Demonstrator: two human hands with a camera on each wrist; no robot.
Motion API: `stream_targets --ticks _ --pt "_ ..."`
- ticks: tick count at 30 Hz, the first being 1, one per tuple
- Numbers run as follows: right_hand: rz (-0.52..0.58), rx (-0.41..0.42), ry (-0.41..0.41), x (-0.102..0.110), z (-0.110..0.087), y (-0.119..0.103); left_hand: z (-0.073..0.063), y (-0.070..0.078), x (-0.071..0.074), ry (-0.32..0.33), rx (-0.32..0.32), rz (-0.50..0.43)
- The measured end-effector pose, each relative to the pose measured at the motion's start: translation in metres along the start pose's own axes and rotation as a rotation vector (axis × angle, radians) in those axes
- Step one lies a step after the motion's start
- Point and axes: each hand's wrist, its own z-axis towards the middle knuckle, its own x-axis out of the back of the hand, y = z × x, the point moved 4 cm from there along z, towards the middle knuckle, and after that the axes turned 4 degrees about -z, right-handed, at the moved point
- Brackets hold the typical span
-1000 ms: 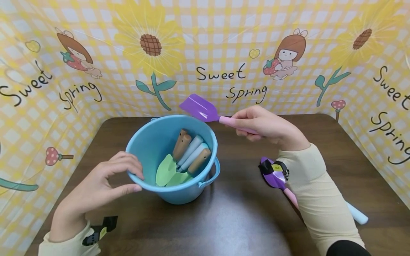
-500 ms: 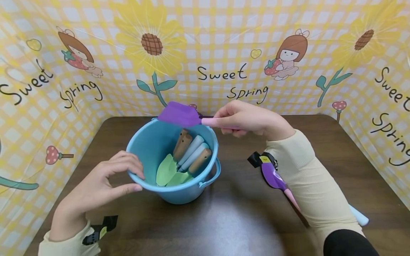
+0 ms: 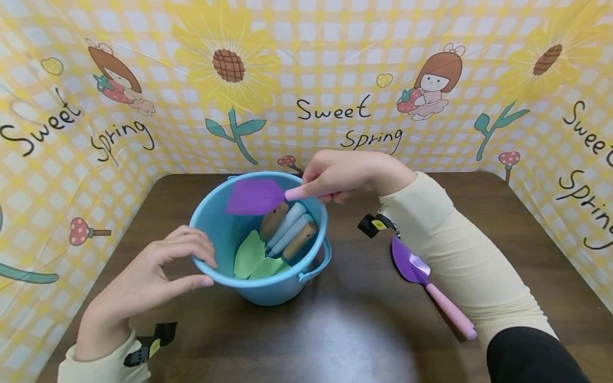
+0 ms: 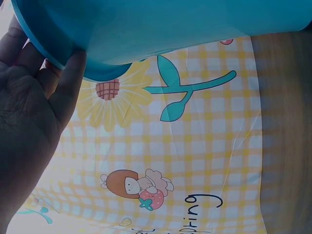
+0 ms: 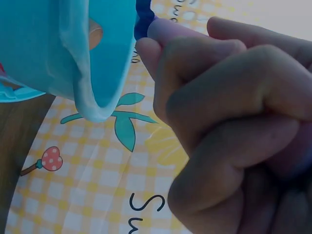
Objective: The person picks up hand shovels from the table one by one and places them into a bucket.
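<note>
We grip the shovel [image 3: 273, 197] with our right hand [image 3: 351, 173], fingers curled round its pink handle [image 3: 295, 193]; its broad purple blade [image 3: 254, 197] juts past them over the blue bucket [image 3: 270, 296], whose rim [image 3: 249, 284] our left hand [image 3: 158, 271] pinches.

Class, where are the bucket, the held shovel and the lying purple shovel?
Bucket [image 4: 165, 27], left wrist view: outer wall.
Held shovel [image 3: 257, 197], head view: purple blade.
Lying purple shovel [image 3: 439, 298], head view: pink handle.

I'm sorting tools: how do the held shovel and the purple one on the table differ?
The held shovel has a broad, squarish blade; the table shovel has a narrower, rounded one. The right hand grips the held shovel; the table shovel lies unheld. Both have purple blades and pink handles.
</note>
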Motion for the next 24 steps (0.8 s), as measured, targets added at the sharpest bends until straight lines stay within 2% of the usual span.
stream_targets --ticks 2,9,14,18,24 --pt "-0.044 -0.004 -0.036 0.000 0.003 -0.004 0.000 0.001 0.001 0.000 -0.009 0.006" --pt "-0.205 -0.019 -0.142 -0.005 0.016 -0.023 -0.002 0.000 0.001 -0.030 0.109 0.011" --pt "-0.273 -0.040 -0.205 -0.009 0.024 -0.035 -0.002 0.000 0.002 -0.035 0.125 0.021" --pt "-0.284 -0.061 -0.253 -0.014 0.032 -0.042 -0.002 0.000 0.003 -0.031 0.111 0.035" --pt "-0.307 -0.098 -0.344 -0.023 0.044 -0.048 -0.001 0.001 0.002 -0.042 0.131 0.014"
